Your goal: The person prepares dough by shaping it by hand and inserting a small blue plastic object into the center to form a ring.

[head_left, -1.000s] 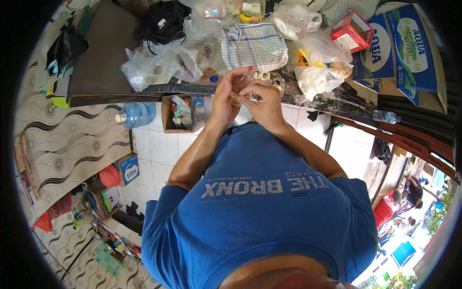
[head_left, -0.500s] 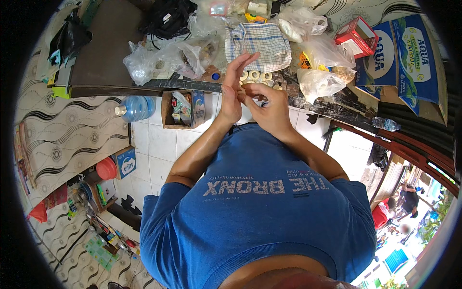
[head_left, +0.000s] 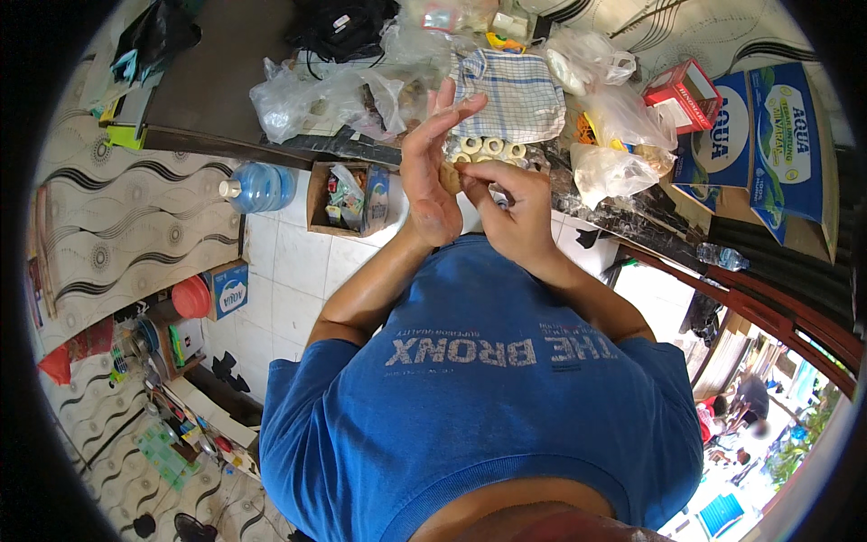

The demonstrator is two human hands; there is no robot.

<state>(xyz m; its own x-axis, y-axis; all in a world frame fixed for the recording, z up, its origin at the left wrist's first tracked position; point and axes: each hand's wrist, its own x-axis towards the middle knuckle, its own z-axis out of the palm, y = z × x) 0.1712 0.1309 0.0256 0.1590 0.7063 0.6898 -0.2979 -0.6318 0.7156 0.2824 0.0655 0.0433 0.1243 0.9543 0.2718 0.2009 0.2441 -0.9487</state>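
My left hand [head_left: 432, 185] is upright in front of my chest, its fingers stretched out and its palm turned to the right. A small pale yellowish lump, seemingly dough [head_left: 450, 178], rests against that palm. Thumb and fingers of my right hand [head_left: 517, 203] are bent in a pinch at the lump's right side. Just beyond the hands, several pale rings of what looks like dough [head_left: 492, 146] lie in rows on the table. Part of the rows is hidden behind my right hand.
A checked cloth [head_left: 510, 95] lies behind the rings. Plastic bags [head_left: 321, 101] are on the left and more bags [head_left: 623, 135] on the right, near a red box [head_left: 684, 98] and blue cartons [head_left: 786, 135]. Below the table edge stand an open carton [head_left: 348, 199] and a large water bottle [head_left: 259, 188].
My left palm has tipped away from the right hand, and the lump between them has come into view. The right fingers still pinch. The whole view has shifted slightly.
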